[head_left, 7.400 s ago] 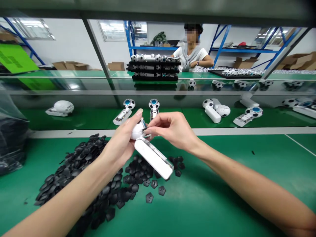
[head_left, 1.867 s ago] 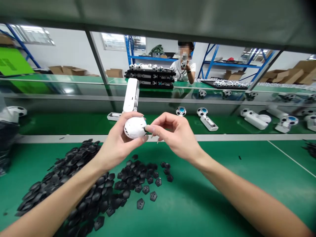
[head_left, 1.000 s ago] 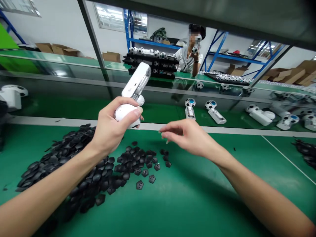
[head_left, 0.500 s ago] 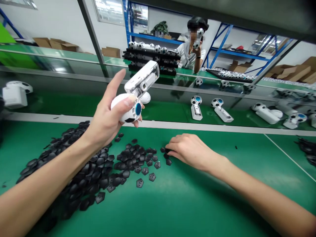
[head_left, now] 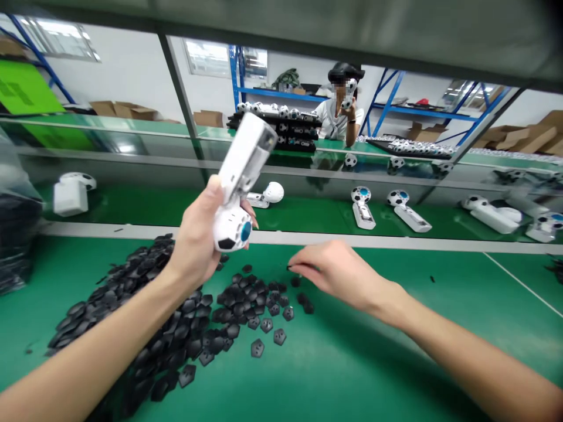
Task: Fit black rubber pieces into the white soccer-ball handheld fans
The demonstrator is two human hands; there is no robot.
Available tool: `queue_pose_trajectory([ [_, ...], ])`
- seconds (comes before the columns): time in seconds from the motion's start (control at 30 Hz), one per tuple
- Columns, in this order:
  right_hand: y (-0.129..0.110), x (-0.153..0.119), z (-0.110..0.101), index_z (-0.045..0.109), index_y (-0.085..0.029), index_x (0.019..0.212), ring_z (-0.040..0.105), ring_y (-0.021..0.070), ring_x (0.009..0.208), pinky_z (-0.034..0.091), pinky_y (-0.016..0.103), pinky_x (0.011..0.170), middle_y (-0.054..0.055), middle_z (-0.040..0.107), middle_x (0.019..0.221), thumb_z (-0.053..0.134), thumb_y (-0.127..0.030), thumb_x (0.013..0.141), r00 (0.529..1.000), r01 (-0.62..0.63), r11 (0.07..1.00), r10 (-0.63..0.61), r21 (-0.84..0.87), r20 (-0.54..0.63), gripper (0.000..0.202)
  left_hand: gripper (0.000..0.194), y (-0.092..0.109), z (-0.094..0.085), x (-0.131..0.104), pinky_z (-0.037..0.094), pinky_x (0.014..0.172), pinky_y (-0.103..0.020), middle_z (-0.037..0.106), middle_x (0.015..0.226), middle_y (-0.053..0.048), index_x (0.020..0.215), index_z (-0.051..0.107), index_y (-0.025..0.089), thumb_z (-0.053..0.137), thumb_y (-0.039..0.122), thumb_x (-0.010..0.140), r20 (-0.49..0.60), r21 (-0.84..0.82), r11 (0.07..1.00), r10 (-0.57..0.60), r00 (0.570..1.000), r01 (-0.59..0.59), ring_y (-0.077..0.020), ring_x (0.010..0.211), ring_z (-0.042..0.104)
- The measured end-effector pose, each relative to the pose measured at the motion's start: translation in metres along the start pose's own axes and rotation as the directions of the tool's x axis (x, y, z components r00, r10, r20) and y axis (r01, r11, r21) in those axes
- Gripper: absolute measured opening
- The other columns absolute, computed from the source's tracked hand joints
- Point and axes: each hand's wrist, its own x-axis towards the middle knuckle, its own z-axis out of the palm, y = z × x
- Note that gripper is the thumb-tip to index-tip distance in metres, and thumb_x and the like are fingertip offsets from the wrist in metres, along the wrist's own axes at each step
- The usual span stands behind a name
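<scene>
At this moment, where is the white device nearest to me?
In the head view, the white device is left of centre, in the left hand, pictured above black pieces.

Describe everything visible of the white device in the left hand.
The white, plastic-looking device has a long boxy body tilted up and rightward, and a rounded head bearing a large black patch and a blue disc. The bare left hand grips it above the green work surface, hiding part of it.

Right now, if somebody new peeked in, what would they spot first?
Probably the heap of black pieces on the green table, lower left. Next, the white gadget with a soccer-ball end, held in the left hand near the middle. Similar gadgets lie on the strip behind.
</scene>
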Motion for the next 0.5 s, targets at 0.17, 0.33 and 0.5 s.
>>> queue_pose_trajectory([
  [0.17, -0.031, 0.023, -0.004, 0.077, -0.019, 0.083, 0.075, 0.0152, 0.069, 0.058, 0.025, 0.069, -0.001, 0.079, 0.076, 0.087, -0.030, 0.089, 0.951, 0.073, 0.559, 0.210, 0.826, -0.226, 0.016, 0.046, -0.015, -0.004, -0.012, 0.053, 0.050, -0.025, 0.074, 0.079, -0.004, 0.117, 0.072, 0.019, 0.067, 0.061, 0.099, -0.010, 0.206, 0.931, 0.309, 0.951, -0.300, -0.0157, 0.062, 0.066],
  [0.33, -0.045, 0.041, 0.007, 0.071, -0.018, 0.076, 0.071, 0.0131, 0.063, 0.057, 0.023, 0.063, -0.002, 0.074, 0.068, 0.099, -0.036, 0.071, 0.939, 0.040, 0.216, 0.327, 0.976, -0.111, 0.034, 0.041, -0.017, -0.007, -0.024, 0.055, 0.060, -0.029, 0.074, 0.090, -0.004, 0.128, 0.073, 0.027, 0.065, 0.058, 0.102, -0.006, 0.383, 0.849, 0.396, 0.918, -0.364, -0.0192, 0.073, 0.070],
  [0.5, -0.048, 0.043, 0.010, 0.068, -0.018, 0.071, 0.066, 0.0113, 0.061, 0.056, 0.024, 0.064, -0.004, 0.070, 0.065, 0.102, -0.040, 0.064, 0.944, -0.010, 0.122, 0.327, 0.992, -0.031, 0.041, 0.032, -0.013, -0.007, -0.033, 0.055, 0.072, -0.037, 0.077, 0.112, -0.003, 0.131, 0.072, 0.042, 0.065, 0.052, 0.102, 0.040, 0.513, 0.778, 0.401, 0.915, -0.363, -0.0254, 0.091, 0.071],
])
